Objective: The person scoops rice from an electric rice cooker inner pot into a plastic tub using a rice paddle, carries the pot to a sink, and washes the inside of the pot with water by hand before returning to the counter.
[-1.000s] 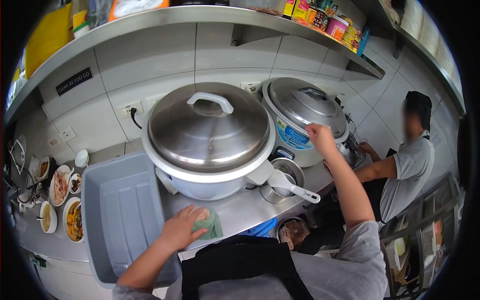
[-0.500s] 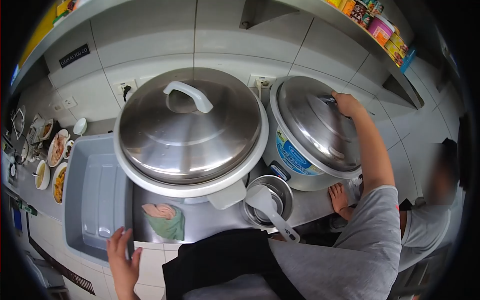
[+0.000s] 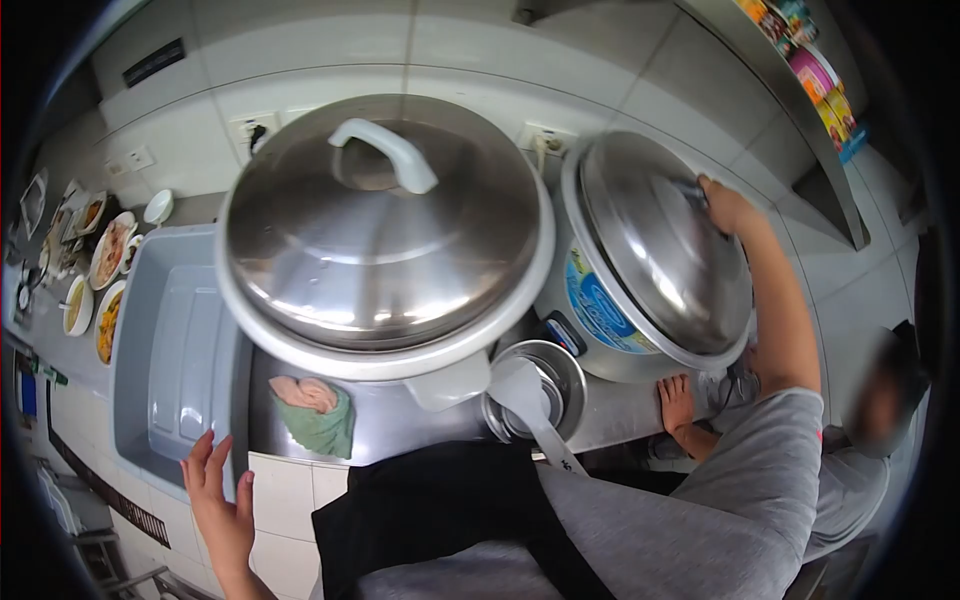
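Observation:
My right hand (image 3: 728, 207) is closed around the handle of a shiny metal lid (image 3: 655, 250), at the upper right. That lid sits over a rice cooker (image 3: 605, 300) with a blue label; I cannot tell if it is lifted off the rim. My left hand (image 3: 218, 500) is empty, fingers spread, at the near right corner of a grey plastic tub (image 3: 180, 330). Between them stands a bigger cooker with a domed metal lid (image 3: 385, 260) and white handle. In front of the cookers, a white rice paddle (image 3: 525, 395) lies across a metal pot (image 3: 570, 385).
A green and pink cloth (image 3: 315, 420) lies on the steel counter (image 3: 390, 415). Bowls of food (image 3: 108, 325) stand at far left. Another person (image 3: 865, 450) is at the right; a hand (image 3: 677, 402), apparently theirs, rests on the counter. A shelf (image 3: 800, 130) with packets overhangs the right.
My view has shifted and come closer to the cookers. The right cooker's lid appears more tilted, with my right hand still on its handle. My left hand stays spread by the tub.

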The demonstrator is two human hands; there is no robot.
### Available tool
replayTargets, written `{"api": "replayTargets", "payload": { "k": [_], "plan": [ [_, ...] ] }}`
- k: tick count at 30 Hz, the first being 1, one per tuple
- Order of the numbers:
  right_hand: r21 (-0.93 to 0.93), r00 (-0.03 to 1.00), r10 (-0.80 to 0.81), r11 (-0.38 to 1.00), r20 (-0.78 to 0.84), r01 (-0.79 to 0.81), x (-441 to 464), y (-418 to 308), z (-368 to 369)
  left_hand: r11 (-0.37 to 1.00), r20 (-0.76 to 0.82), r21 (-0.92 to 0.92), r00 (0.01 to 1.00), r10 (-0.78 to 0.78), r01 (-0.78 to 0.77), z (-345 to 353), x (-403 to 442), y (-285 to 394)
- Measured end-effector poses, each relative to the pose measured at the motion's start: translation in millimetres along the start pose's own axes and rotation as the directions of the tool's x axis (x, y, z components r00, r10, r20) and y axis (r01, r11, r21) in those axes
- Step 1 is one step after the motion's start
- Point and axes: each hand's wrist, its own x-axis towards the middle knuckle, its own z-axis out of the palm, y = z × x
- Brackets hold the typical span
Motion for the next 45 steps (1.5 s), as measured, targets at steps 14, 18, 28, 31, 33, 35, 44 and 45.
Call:
{"api": "replayTargets", "payload": {
  "k": [14,18,28,31,33,35,44,45],
  "plan": [
    [0.233,0.642,-0.544,0.637,-0.54,0.735,-19.6,-384.6,-148.7,0.988,-0.039,-0.011,0.988,0.151,-0.152,-19.8,19.6,-58.3],
    [0.079,0.856,-0.483,0.861,-0.187,0.503,-36.1,-395.6,-185.7,0.992,-0.081,-0.019,0.989,0.125,-0.127,-23.4,11.5,-92.0],
    [-0.132,0.913,-0.198,0.978,-0.357,0.16,-25.0,-158.1,-158.6,0.99,-0.06,0.126,0.997,-0.056,0.063,-27.2,-4.7,-126.3],
    [-0.115,0.93,-0.166,0.984,-0.327,0.136,-33.9,-96.4,-125.2,0.98,-0.063,0.187,0.996,-0.057,0.068,-22.4,-5.1,-129.9],
    [-0.105,0.965,-0.015,0.994,-0.261,-0.013,-39.4,-76.7,-106.9,0.976,-0.053,0.206,0.997,-0.057,0.067,-19.8,-2.4,-126.1],
    [-0.109,0.974,0.027,0.993,-0.224,-0.053,-35.9,-65.2,-88.2,0.973,-0.044,0.225,0.998,-0.048,0.057,-17.2,0.7,-119.2],
    [-0.109,0.965,0.123,0.982,-0.232,-0.152,-9.4,-59.2,-36.8,0.955,0.054,0.254,0.988,0.141,-0.15,-12.3,29.4,-65.7],
    [-0.104,0.96,0.126,0.982,-0.251,-0.156,-9.8,-63.9,-36.9,0.948,0.06,0.254,0.981,0.183,-0.193,-13.3,34.5,-58.3]
  ]
}}
